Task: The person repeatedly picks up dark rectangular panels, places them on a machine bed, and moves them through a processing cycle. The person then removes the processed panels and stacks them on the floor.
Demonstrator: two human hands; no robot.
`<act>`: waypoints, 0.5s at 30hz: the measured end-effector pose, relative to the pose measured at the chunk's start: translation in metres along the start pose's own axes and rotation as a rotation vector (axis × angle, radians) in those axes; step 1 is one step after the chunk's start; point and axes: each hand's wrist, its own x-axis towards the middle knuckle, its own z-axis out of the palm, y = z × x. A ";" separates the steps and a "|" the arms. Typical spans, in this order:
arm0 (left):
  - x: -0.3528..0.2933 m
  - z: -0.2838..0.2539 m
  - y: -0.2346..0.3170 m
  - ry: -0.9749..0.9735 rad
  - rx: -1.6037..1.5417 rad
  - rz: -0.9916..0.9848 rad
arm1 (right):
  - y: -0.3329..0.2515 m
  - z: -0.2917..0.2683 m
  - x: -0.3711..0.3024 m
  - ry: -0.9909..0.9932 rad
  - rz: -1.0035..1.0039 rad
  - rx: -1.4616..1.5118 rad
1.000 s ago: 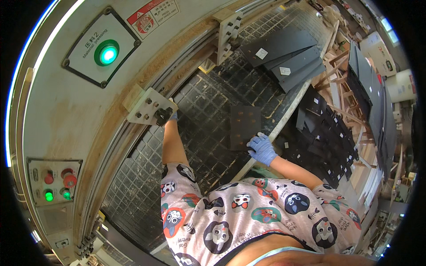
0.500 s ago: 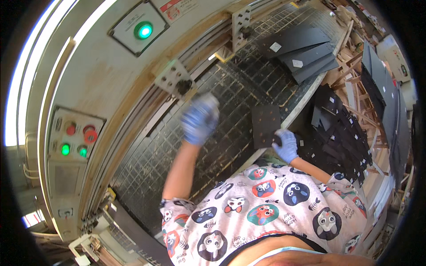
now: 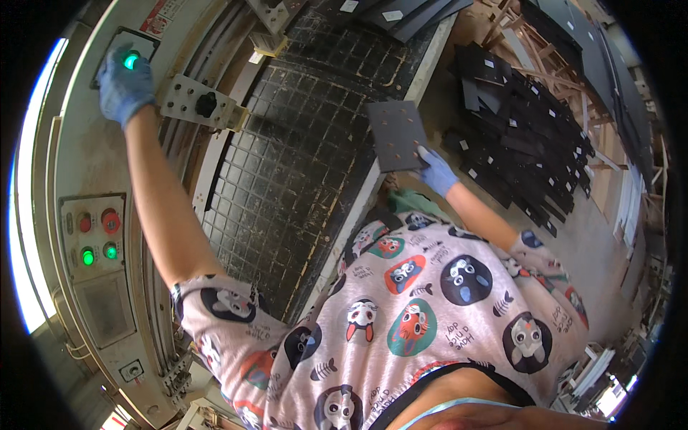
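My left hand (image 3: 123, 87), in a blue glove, reaches up to the machine's front. Its fingers are stretched beside a lit green push button (image 3: 132, 60) on a framed plate; whether a fingertip presses it cannot be made out. My right hand (image 3: 436, 172), also gloved in blue, grips the lower right corner of a dark rectangular board (image 3: 396, 136). Several small brown-edged holes show in the board's face. It is held up near the pale edge of the machine bed (image 3: 287, 165), which has a black gridded surface.
A lower control panel (image 3: 97, 229) carries red and green buttons. A perforated metal bracket (image 3: 190, 104) with a black knob juts over the bed. Dark panels (image 3: 408, 18) lie fanned at the bed's far end. Many black strips (image 3: 516, 132) are piled on the right, beside wooden framing (image 3: 530, 50).
My left hand has moved from above the bed, up and left to the lit green button. My right hand still holds the board, now tilted up more. The head view has shifted right.
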 end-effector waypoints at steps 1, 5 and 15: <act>-0.015 0.010 -0.012 0.109 -0.078 0.084 | 0.000 -0.002 -0.022 -0.005 -0.003 0.022; -0.125 0.026 0.024 0.177 -0.488 0.316 | 0.019 -0.075 -0.048 0.071 -0.090 0.035; -0.445 -0.002 0.052 -0.746 -0.759 -0.152 | 0.086 -0.200 0.003 0.690 0.259 -0.348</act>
